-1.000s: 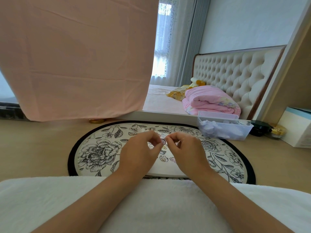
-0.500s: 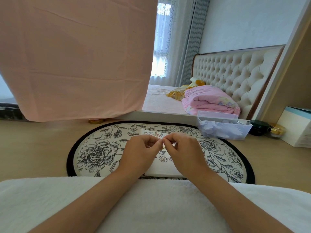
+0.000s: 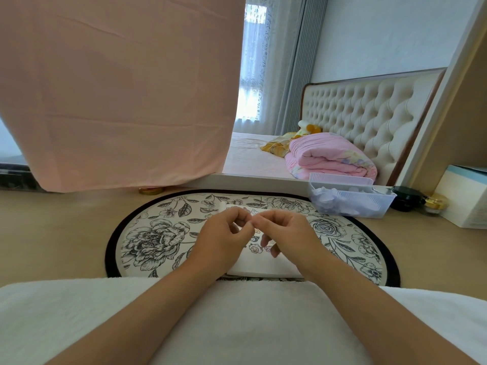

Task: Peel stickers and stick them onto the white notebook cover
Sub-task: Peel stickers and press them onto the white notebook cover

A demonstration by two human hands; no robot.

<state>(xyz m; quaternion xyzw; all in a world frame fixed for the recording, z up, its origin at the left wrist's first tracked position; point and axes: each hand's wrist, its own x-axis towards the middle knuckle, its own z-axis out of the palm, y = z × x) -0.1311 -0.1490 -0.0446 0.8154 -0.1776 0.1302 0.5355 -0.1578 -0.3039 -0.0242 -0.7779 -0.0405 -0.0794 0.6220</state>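
Since the white notebook [image 3: 263, 266] lies flat on the floral mat [image 3: 158, 233], just beyond the lap, its cover faces up and is ready to take decoration. A few small cartoon stickers [image 3: 254, 249] already sit on it and show in the gap under the hands.

Both hands hover directly over that cover, fingertips meeting in the middle. The left hand [image 3: 221, 243] and the right hand [image 3: 290, 233] each have thumb and forefinger curled into a pinch on the same tiny thing. It is too small to make out, but it is most likely a sticker [image 3: 252, 223] being worked off its backing. Two pinches make sense for that: one steadies the backing while the other lifts an edge. Working right above the notebook also keeps the way down to the cover short.

A white towel [image 3: 237, 325] is spread over the lap, and both forearms rest on it. The mat gives the notebook a soft base on the tan bench [image 3: 66, 233]. A clear plastic basket [image 3: 350, 204] stands near the mat's far right edge, well apart from the hands. A pink cloth [image 3: 118, 88] hangs on the left, and a folded pink quilt [image 3: 329, 156] lies on the bed behind.
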